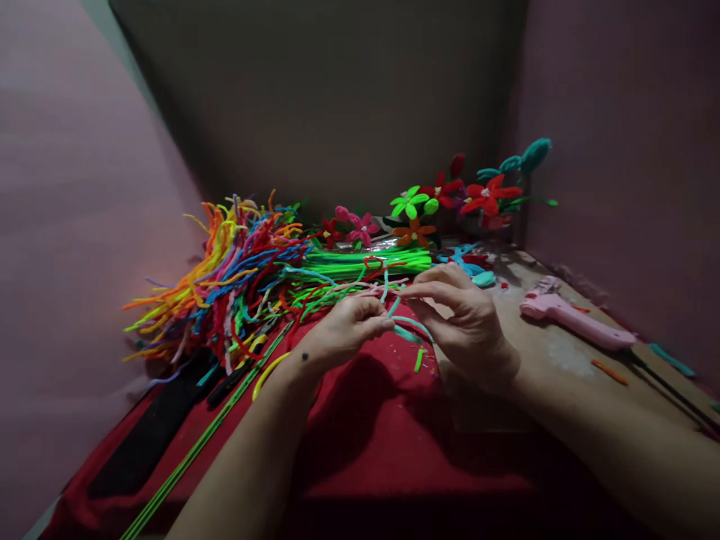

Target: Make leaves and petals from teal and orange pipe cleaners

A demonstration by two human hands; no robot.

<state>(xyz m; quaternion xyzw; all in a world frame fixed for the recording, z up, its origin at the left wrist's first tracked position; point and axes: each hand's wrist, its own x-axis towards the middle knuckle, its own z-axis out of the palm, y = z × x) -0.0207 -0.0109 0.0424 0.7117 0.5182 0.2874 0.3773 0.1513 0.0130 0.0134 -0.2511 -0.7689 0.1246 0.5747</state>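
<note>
My left hand (pixel 363 319) is closed in a pinch on a light turquoise pipe cleaner (pixel 406 334), just above the red cloth. Bent strands of it stick out to the right of the thumb, with one pointing up. My right hand (pixel 464 315) is beside it, index finger and thumb curled around the same pipe cleaner near its bend. The exact contact of the right fingertips is partly hidden. Pink, red and green pipe cleaners (pixel 323 294) lie just behind both hands.
A heap of many-coloured pipe cleaners (pixel 230 277) lies left, beside a green bundle (pixel 365 261). Pipe-cleaner flowers (pixel 413 231) stand at the back. A pink glue gun (pixel 577 319) with a black cord rests right. Long green stems (pixel 208 435) and a black strip (pixel 151 435) lie front left.
</note>
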